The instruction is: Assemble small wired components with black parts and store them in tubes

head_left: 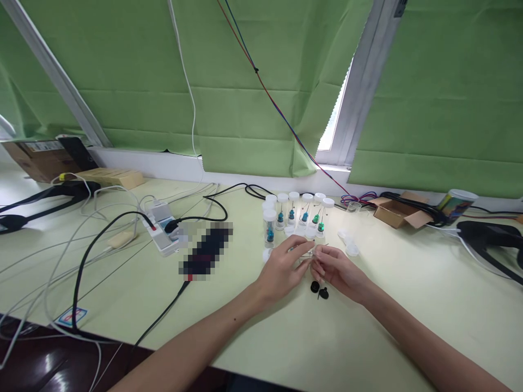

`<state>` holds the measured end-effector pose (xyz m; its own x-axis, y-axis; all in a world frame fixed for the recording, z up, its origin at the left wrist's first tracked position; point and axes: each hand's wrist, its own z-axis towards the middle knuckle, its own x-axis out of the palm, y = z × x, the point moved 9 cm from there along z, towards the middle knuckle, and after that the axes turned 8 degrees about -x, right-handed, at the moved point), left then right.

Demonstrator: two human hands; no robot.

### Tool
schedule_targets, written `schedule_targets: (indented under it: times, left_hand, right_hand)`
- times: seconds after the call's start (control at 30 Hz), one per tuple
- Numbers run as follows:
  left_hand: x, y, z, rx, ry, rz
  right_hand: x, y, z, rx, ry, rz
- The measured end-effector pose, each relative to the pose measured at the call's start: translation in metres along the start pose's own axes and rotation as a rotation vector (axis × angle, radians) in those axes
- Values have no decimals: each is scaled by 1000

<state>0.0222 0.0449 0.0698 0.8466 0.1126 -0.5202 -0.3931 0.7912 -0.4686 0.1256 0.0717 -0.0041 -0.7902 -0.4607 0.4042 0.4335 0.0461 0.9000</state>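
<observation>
My left hand [286, 267] and my right hand [335, 269] meet over the pale green table [408, 305], fingertips together. Between them they pinch a small clear vial [307, 252] with a thin needle sticking out to the right; what is inside is too small to tell. Just behind the hands stand several clear vials with white caps [300, 212], each holding a blue or green tipped needle part. Loose white caps [349, 244] lie to the right of the vials. Two small black pieces [319, 289] lie on the table under my right hand.
A white power strip [162, 231] with black and white cables sprawls over the left of the table. An open cardboard box [397, 212], a colourful mug [455, 204] and a black device [490, 235] sit at the right. Green blinds hang behind.
</observation>
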Motion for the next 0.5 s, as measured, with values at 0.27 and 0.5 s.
schedule_targets:
  times: [0.27, 0.5]
  left_hand:
    - [3, -1, -1, 5, 36, -28]
    - [7, 1, -2, 10, 82, -33]
  right_hand:
    - [0, -1, 0, 26, -17, -39]
    - [-1, 0, 0, 18, -21, -73]
